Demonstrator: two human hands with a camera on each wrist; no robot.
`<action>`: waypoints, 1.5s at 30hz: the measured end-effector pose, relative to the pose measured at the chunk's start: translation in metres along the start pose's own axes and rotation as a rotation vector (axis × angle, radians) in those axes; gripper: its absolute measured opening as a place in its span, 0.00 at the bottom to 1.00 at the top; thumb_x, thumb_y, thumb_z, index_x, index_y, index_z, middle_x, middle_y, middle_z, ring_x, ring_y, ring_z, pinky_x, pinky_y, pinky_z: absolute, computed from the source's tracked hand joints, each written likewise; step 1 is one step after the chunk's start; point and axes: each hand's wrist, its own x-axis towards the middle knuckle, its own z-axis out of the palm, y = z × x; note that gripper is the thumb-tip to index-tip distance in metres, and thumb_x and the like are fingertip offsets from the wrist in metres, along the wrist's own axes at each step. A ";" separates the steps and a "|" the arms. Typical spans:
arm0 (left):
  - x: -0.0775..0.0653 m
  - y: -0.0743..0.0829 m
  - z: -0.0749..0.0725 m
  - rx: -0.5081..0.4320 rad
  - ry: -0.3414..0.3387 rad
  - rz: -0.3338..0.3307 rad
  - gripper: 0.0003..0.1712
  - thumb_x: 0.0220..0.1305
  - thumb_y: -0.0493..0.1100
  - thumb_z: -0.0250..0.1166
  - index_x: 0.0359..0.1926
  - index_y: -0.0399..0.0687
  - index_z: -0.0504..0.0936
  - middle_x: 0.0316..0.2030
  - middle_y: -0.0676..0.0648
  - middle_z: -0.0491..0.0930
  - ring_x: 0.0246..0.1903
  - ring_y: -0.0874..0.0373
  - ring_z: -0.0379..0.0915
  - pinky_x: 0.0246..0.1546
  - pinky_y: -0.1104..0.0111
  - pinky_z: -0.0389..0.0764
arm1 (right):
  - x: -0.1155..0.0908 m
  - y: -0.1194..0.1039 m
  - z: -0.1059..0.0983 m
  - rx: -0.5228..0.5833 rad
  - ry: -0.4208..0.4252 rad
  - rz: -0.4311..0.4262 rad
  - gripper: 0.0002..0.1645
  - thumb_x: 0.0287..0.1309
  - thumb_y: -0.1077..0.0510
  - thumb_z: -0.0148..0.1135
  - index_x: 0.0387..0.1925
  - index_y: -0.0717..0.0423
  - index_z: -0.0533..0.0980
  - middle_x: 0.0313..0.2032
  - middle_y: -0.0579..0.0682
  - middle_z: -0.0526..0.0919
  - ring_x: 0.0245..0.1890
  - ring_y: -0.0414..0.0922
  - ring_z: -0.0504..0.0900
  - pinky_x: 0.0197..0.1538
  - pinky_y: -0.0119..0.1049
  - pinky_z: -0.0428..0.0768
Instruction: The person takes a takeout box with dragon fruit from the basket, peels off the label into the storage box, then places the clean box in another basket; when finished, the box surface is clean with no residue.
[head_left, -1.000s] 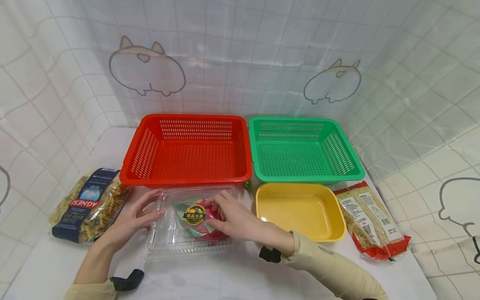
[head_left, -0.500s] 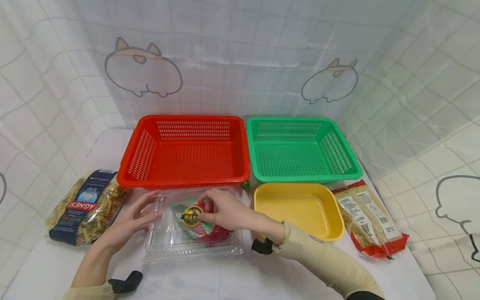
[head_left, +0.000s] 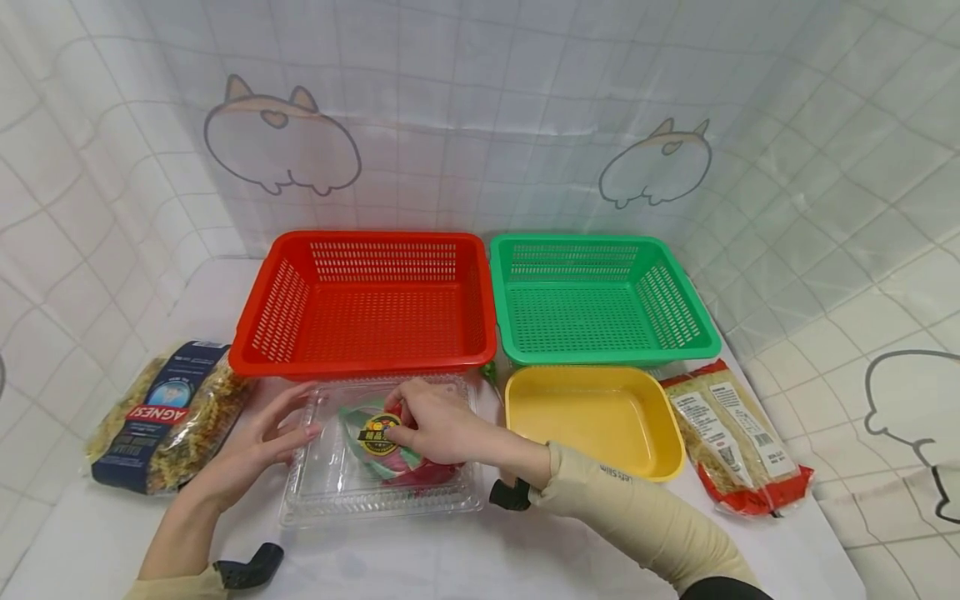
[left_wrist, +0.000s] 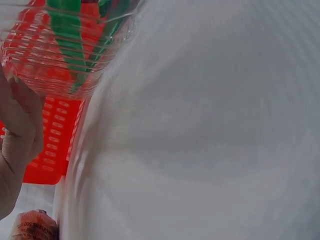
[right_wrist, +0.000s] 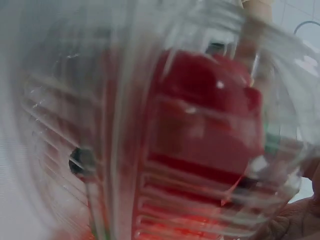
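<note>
A clear plastic clamshell box lies on the white table in the head view, with a pink, green-leaved dragon fruit inside. A round black and gold label sits on its lid. My left hand touches the box's left edge, thumb and fingers spread and fairly straight. Over the lid, my right hand has bent fingers, thumb and forefinger at the label's right part. Whether they pinch it or only press is hidden. The left wrist view shows green leaves through the box; the right wrist view is blurred.
A red basket and a green basket stand behind the box. A yellow tub is to the right, beside a red-ended bag of grain. An Agnesi pasta bag lies left. A green stem shows between the baskets.
My right hand has shifted left over the lid and now covers the label's right part. The left hand keeps its place at the box edge. The whole view has drifted slightly.
</note>
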 end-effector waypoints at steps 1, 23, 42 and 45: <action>0.000 0.000 0.000 0.000 -0.001 -0.001 0.41 0.72 0.49 0.57 0.79 0.57 0.48 0.75 0.34 0.49 0.65 0.29 0.59 0.42 0.56 0.77 | 0.000 0.000 0.000 -0.004 0.001 0.002 0.17 0.65 0.50 0.66 0.51 0.51 0.76 0.32 0.40 0.74 0.29 0.33 0.72 0.35 0.24 0.70; 0.000 -0.002 0.000 -0.015 -0.002 -0.004 0.42 0.72 0.49 0.57 0.79 0.57 0.47 0.75 0.34 0.47 0.68 0.27 0.53 0.42 0.57 0.77 | 0.011 0.007 -0.003 0.131 -0.023 0.017 0.07 0.66 0.54 0.64 0.38 0.54 0.79 0.24 0.40 0.77 0.20 0.34 0.71 0.25 0.24 0.71; 0.001 -0.001 0.000 -0.030 -0.016 -0.009 0.41 0.73 0.49 0.57 0.79 0.57 0.48 0.75 0.34 0.47 0.69 0.26 0.51 0.46 0.50 0.78 | 0.010 0.008 -0.003 0.028 -0.013 0.004 0.09 0.69 0.49 0.60 0.36 0.49 0.79 0.24 0.38 0.76 0.25 0.35 0.71 0.32 0.26 0.69; 0.001 -0.001 0.000 -0.027 -0.014 -0.011 0.40 0.73 0.49 0.56 0.79 0.58 0.48 0.75 0.35 0.47 0.67 0.28 0.54 0.45 0.52 0.77 | 0.010 0.009 -0.003 0.035 -0.017 0.005 0.09 0.69 0.48 0.60 0.36 0.47 0.79 0.27 0.37 0.76 0.28 0.35 0.71 0.34 0.26 0.69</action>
